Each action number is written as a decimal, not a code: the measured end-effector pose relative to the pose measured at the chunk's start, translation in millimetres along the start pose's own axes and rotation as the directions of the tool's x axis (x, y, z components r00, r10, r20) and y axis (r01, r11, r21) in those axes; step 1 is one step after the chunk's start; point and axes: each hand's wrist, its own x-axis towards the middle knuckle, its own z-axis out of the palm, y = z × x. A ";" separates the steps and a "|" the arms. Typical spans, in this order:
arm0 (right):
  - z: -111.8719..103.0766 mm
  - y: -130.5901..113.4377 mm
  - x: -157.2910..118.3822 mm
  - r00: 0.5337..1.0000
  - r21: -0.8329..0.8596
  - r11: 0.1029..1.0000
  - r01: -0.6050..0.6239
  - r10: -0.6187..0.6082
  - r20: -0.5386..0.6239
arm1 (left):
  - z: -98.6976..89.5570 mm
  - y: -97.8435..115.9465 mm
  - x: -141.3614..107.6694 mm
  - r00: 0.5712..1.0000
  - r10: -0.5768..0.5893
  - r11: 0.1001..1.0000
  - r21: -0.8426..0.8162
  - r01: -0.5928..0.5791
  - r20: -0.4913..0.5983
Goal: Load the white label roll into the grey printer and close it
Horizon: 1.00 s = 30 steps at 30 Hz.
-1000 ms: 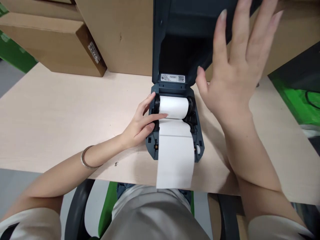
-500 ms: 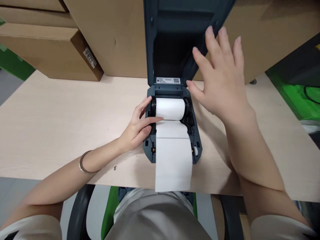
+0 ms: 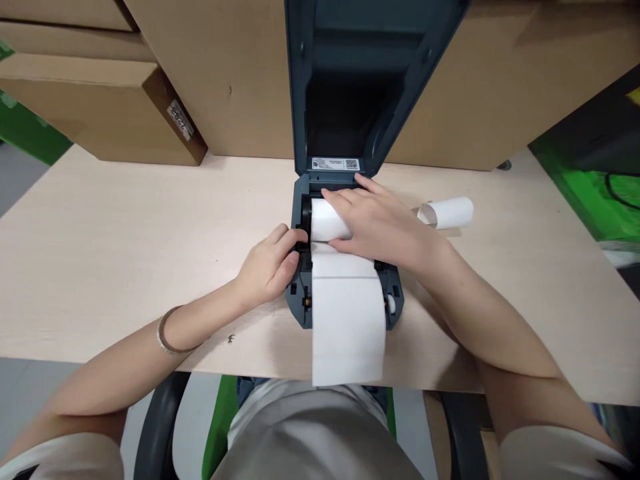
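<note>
A dark blue-grey label printer (image 3: 299, 313) stands on the table with its lid (image 3: 300, 100) raised. Inside lies a white label roll (image 3: 326, 220); its strip (image 3: 349, 327) runs forward past the printer's front and over the table edge. My right hand (image 3: 383, 220) rests over the roll's right part, fingers on its back side and thumb in front, hiding the right roll holder. At the left wall of the printer, my left hand (image 3: 270, 263) has its fingers bent around the edge, the index fingertip by the black roll holder (image 3: 306, 217).
A curled piece of white paper (image 3: 453, 213) lies on the table (image 3: 150, 233) to the right of the printer. Cardboard boxes (image 3: 100, 107) stand at the back left, and a large carton (image 3: 240, 87) stands behind the lid. Chair armrests (image 3: 163, 427) flank my body.
My right hand has come down from beside the lid onto the label roll, exposing the curled paper. The left index finger has drawn back from the roll to the printer's side.
</note>
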 end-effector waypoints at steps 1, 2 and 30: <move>0.6 0.8 1.6 1.000 0.001 1.000 -0.003 0.003 0.009 | -0.2 -0.1 1.3 1.000 -0.002 0.999 -0.035 0.003 0.019; 0.3 1.6 2.9 1.000 0.006 1.000 -0.007 0.007 0.018 | -0.5 -0.6 2.9 1.000 0.007 0.999 -0.052 -0.005 0.028; -67.6 89.6 -54.8 0.870 0.114 0.863 -0.492 0.487 0.074 | -2.8 -13.1 9.1 0.993 0.096 0.993 -0.075 -0.091 0.063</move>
